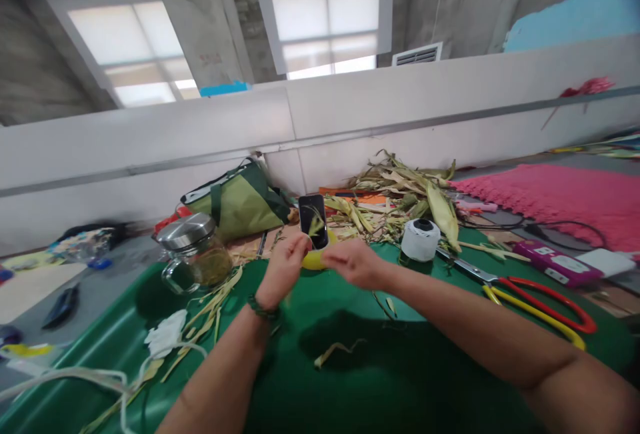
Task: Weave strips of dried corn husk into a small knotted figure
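Observation:
My left hand (286, 266) is closed in a pinch, its wrist wearing a dark beaded bracelet (262, 307). A thin green strip of corn husk (316, 225) rises from its fingertips. My right hand (353, 265) is pinched a little to the right, fingertips pointing at the left hand's; whatever lies in them is too small to tell. Just behind and below both hands is a round yellow object (314, 261), partly covered by them. A phone (307, 206) stands upright beyond the fingers. A curled dry husk scrap (330, 354) lies on the green mat (400, 381) below.
At left stand a glass jar (213, 267) with a metal lid and a green bag (245, 204). Corn husks (400, 181) pile up at the back. A white thread spool (421, 241), large scissors (500, 281), a purple box (555, 263) and pink cloth (565, 194) are right.

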`<state>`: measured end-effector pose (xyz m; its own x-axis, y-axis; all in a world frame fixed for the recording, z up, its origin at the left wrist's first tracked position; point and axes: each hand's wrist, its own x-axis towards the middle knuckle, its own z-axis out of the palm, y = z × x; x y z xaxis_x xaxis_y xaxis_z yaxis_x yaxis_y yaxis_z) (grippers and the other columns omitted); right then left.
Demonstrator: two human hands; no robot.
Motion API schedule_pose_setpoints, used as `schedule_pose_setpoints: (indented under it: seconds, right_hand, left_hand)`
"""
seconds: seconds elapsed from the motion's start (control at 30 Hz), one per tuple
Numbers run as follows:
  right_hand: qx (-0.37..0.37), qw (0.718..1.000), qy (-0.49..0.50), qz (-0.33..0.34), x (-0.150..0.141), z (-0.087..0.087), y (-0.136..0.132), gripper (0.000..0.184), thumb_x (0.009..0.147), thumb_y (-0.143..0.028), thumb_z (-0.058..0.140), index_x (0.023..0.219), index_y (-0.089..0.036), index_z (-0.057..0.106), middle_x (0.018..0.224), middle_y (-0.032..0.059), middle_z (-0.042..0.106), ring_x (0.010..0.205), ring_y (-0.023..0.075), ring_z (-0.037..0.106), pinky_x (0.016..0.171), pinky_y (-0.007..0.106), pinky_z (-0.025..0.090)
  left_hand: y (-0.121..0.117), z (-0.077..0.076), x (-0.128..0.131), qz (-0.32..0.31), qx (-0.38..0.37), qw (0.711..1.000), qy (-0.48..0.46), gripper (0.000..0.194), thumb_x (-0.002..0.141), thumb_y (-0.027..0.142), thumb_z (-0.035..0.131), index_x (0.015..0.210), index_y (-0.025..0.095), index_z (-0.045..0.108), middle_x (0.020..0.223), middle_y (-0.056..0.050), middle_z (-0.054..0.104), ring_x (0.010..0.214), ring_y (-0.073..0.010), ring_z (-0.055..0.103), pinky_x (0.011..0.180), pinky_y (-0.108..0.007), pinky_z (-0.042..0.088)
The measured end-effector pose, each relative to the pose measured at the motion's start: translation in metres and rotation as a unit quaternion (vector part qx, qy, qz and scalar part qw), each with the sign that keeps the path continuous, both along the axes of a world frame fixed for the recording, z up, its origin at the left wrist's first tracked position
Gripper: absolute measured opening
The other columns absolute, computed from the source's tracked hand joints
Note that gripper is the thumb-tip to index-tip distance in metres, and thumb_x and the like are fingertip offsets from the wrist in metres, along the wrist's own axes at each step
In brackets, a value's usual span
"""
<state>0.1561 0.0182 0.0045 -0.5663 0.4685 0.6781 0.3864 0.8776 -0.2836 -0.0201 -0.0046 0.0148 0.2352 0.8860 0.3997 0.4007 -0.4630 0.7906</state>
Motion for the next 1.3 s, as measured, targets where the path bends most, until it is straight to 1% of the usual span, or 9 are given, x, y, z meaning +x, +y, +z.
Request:
schedule_pose_setpoints:
  seconds: [0.13,0.3,0.43,0.5,0.6,0.73,0.83,1.13,1.3]
  right_hand:
    - [-0.035,0.999,0.006,0.001,0.001,-0.001,0.003,0.025,0.087,-0.024,0.047,0.069,-0.015,0.062,0.061,0.0011,0.059,0.056,0.0104,0.049,0.056,0.021,0.035]
    - [-0.042,0.999,-0.023,0.006,0.001,-0.005,0.008,0.021,0.087,-0.023,0.049,0.075,-0.015,0.065,0.068,0.0042,0.063,0.062,0.0129,0.053,0.062,0.023,0.039]
    - [-0.101,0.994,0.014,0.028,0.003,-0.006,0.012,0.027,0.089,-0.028,0.048,0.074,-0.014,0.064,0.069,0.0038,0.064,0.063,0.0125,0.055,0.061,0.022,0.04]
    - [-0.101,0.994,0.034,0.03,0.002,-0.006,0.011,0.029,0.09,-0.028,0.046,0.072,-0.013,0.063,0.067,0.0038,0.063,0.061,0.0123,0.054,0.058,0.022,0.04]
    - [-0.012,0.999,-0.039,0.026,-0.001,-0.005,0.007,0.026,0.088,-0.025,0.047,0.07,-0.015,0.063,0.065,0.0036,0.062,0.063,0.0132,0.053,0.061,0.024,0.038]
    - [-0.027,0.999,0.01,-0.028,0.004,-0.001,0.007,0.027,0.09,-0.025,0.046,0.072,-0.014,0.063,0.064,0.0034,0.062,0.059,0.0121,0.053,0.057,0.021,0.037]
    - [0.01,0.999,-0.043,-0.009,0.008,-0.002,0.012,0.025,0.09,-0.023,0.047,0.076,-0.014,0.065,0.069,0.0048,0.065,0.063,0.0132,0.056,0.06,0.023,0.038]
    - [-0.059,0.998,-0.028,0.009,0.005,-0.008,0.018,0.022,0.087,-0.023,0.05,0.072,-0.014,0.064,0.065,0.0024,0.06,0.061,0.0121,0.052,0.06,0.022,0.037]
    - [-0.168,0.983,0.029,0.062,0.007,-0.014,0.028,0.024,0.087,-0.029,0.05,0.074,-0.013,0.063,0.064,0.0008,0.058,0.06,0.0114,0.05,0.058,0.022,0.038]
  left_hand:
    - [-0.002,0.002,0.001,-0.174,-0.092,0.975,0.099,0.031,0.08,0.04,0.049,0.057,0.019,0.047,0.056,0.002,0.04,0.055,-0.0125,0.035,0.055,-0.026,0.029]
    - [0.0,0.001,0.001,0.005,-0.03,0.999,0.029,0.029,0.076,0.034,0.053,0.054,0.02,0.041,0.052,0.003,0.036,0.056,-0.0127,0.033,0.054,-0.026,0.027]
    - [0.001,0.001,-0.001,-0.178,-0.149,0.973,0.012,0.028,0.074,0.038,0.06,0.058,0.019,0.046,0.052,0.003,0.039,0.05,-0.0108,0.035,0.05,-0.025,0.029]
    - [0.002,0.002,-0.002,-0.101,-0.122,0.981,-0.115,0.032,0.082,0.043,0.047,0.061,0.019,0.044,0.053,0.004,0.036,0.047,-0.0095,0.03,0.048,-0.024,0.028]
    - [0.003,0.001,0.0,0.009,-0.052,0.999,-0.012,0.028,0.077,0.028,0.055,0.054,0.018,0.043,0.05,0.004,0.035,0.049,-0.0095,0.03,0.048,-0.023,0.026]
    - [0.002,-0.001,0.004,-0.155,-0.122,0.98,0.006,0.029,0.081,0.033,0.053,0.058,0.018,0.045,0.052,0.003,0.04,0.05,-0.01,0.034,0.048,-0.023,0.029]
    - [0.001,-0.002,0.005,-0.046,-0.084,0.994,-0.045,0.032,0.086,0.035,0.044,0.058,0.019,0.043,0.05,0.005,0.032,0.049,-0.0098,0.029,0.048,-0.023,0.027]
    - [0.007,-0.007,0.006,-0.032,-0.127,0.987,-0.096,0.028,0.082,0.031,0.048,0.057,0.019,0.044,0.049,0.006,0.03,0.047,-0.0091,0.027,0.048,-0.023,0.025]
    - [0.001,-0.003,0.005,-0.199,-0.208,0.957,-0.034,0.03,0.078,0.036,0.058,0.056,0.016,0.051,0.052,0.003,0.04,0.05,-0.0092,0.034,0.049,-0.023,0.028]
